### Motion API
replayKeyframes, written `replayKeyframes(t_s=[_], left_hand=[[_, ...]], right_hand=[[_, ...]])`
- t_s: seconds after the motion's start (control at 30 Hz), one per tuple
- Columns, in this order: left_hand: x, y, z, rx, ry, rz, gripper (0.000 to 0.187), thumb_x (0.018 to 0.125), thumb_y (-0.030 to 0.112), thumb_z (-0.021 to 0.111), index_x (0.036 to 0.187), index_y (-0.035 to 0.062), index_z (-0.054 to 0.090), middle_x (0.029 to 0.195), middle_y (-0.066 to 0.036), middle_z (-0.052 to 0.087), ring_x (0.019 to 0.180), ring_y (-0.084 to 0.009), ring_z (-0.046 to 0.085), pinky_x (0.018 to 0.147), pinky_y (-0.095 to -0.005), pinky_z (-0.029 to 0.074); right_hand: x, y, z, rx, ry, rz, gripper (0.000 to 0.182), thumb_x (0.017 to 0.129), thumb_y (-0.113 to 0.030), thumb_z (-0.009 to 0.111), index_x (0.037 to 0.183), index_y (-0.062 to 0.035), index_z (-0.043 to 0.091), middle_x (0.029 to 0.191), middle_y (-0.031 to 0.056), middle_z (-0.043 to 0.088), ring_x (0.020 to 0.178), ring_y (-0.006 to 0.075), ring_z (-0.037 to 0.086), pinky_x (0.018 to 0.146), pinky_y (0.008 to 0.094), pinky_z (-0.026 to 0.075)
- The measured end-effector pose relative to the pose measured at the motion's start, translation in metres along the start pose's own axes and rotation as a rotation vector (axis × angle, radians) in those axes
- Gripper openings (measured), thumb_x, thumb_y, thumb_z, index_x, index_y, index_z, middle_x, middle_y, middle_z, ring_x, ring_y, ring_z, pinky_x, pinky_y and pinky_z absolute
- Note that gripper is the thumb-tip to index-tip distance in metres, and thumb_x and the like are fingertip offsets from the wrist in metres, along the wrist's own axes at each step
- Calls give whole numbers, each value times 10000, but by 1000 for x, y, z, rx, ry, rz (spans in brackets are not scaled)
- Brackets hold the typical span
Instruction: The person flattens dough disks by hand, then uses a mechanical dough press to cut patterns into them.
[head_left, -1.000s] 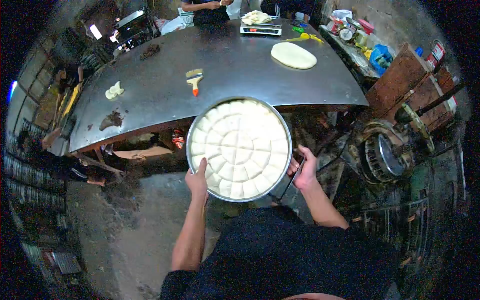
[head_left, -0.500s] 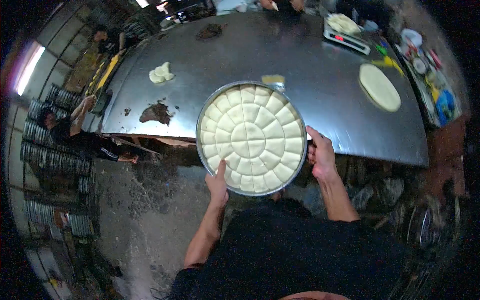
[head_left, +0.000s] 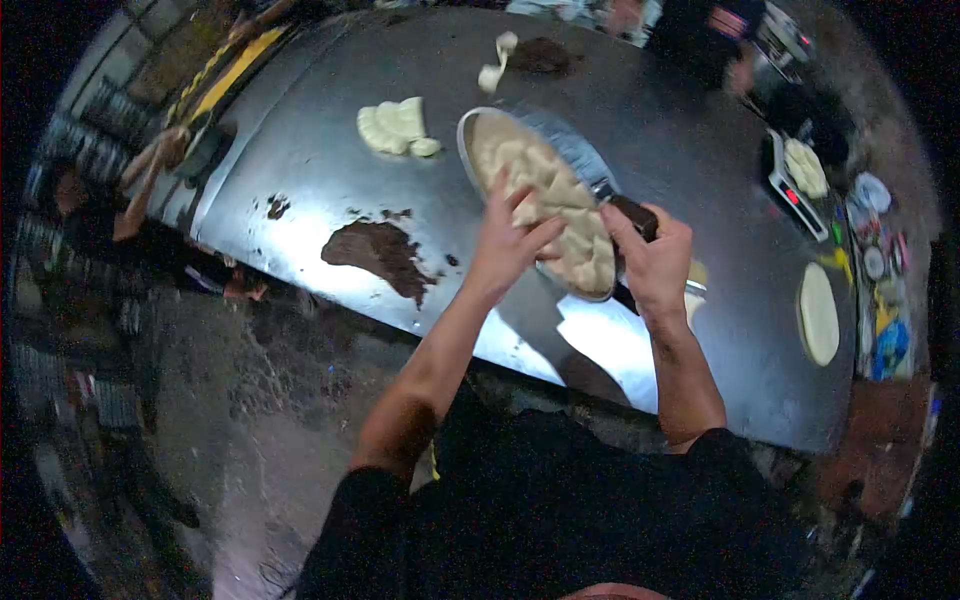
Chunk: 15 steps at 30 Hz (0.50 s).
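A round metal pan (head_left: 466,150) is tipped steeply on its side above the table. Scored pale dough (head_left: 572,225) fills it, and the cut lines look blurred. My left hand (head_left: 508,240) lies over the dough face with its fingers spread, apparently touching it. On the pan's right side, my right hand (head_left: 655,255) is closed around a dark handle (head_left: 632,215) joined to the rim. The pan's underside shows only as a bluish grey strip.
On the metal table (head_left: 450,320) lie dough pieces (head_left: 395,127), a dough strip (head_left: 497,62), brown smears (head_left: 375,255) and an oval dough sheet (head_left: 819,315). A scale (head_left: 797,187) bearing dough stands right. Another person's hands (head_left: 155,155) are at left; people stand across the table.
The pan has gone from facing me nearly flat to steeply tilted, farther over the table. My left hand has moved from its rim onto the dough. The view has turned.
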<state>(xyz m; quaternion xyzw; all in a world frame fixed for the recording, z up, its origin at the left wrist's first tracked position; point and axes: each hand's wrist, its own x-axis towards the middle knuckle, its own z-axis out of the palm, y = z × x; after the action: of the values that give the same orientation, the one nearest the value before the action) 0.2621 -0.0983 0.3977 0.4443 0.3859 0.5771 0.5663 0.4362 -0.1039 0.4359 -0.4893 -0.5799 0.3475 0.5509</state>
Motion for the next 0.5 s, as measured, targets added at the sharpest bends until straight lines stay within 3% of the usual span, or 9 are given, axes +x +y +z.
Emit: replayKeyframes(t_s=[0.03, 0.13, 0.23, 0.3, 0.37, 0.43, 0.5], left_hand=[[100, 14, -47, -29, -33, 12, 957, 817, 5, 659, 1485, 213, 6, 1430, -219, 244, 1115, -302, 541, 753, -428, 585], [183, 2, -108, -138, -10, -2, 1067, 778, 3, 701, 1483, 257, -58, 1445, -258, 190, 1087, -326, 563, 685, -393, 594], [214, 27, -133, -294, 46, 19, 1064, 775, -14, 686, 1481, 266, -59, 1455, -250, 173, 1068, -314, 571, 669, -386, 598], [221, 51, -132, -287, 141, -21, 1062, 759, -35, 671, 1484, 258, -46, 1443, -218, 224, 1046, -293, 578, 646, -370, 597], [250, 71, -158, -272, 185, 63, 1061, 736, -49, 662, 1489, 223, -34, 1402, -177, 309, 1013, -273, 585, 623, -353, 590], [271, 77, -171, -328, 212, 141, 1018, 729, -55, 640, 1489, 178, 3, 1349, -154, 384, 999, -260, 583, 605, -335, 578], [295, 90, -189, -307, 241, 261, 949, 735, -63, 614, 1477, 142, 59, 1323, -151, 411, 998, -249, 579, 619, -340, 573]], right_hand=[[89, 12, 70, -29, 5, 20, 237, 788, -233, 742, 754, -8, 680, 579, -24, 582, 532, 33, 481, 471, 248, 391], [136, 28, 151, -262, 49, -93, 236, 797, -219, 736, 731, -2, 669, 565, -33, 558, 526, 31, 459, 459, 248, 361], [162, 4, 194, -246, 57, -67, 240, 802, -218, 732, 725, 0, 669, 565, -32, 556, 524, 32, 462, 456, 245, 357], [178, -17, 207, -337, 17, -38, 240, 803, -215, 730, 720, 2, 667, 567, -28, 564, 524, 34, 468, 460, 245, 364], [210, -20, 243, -274, 18, -53, 251, 796, -228, 736, 735, 7, 675, 570, -22, 574, 527, 40, 469, 470, 248, 373], [231, -20, 256, -344, 3, -85, 255, 787, -243, 740, 758, 5, 687, 563, -9, 580, 519, 39, 475, 479, 253, 389], [255, -25, 274, -510, -28, -271, 273, 771, -268, 748, 770, -1, 694, 554, 20, 578, 495, 53, 487, 482, 265, 405]])
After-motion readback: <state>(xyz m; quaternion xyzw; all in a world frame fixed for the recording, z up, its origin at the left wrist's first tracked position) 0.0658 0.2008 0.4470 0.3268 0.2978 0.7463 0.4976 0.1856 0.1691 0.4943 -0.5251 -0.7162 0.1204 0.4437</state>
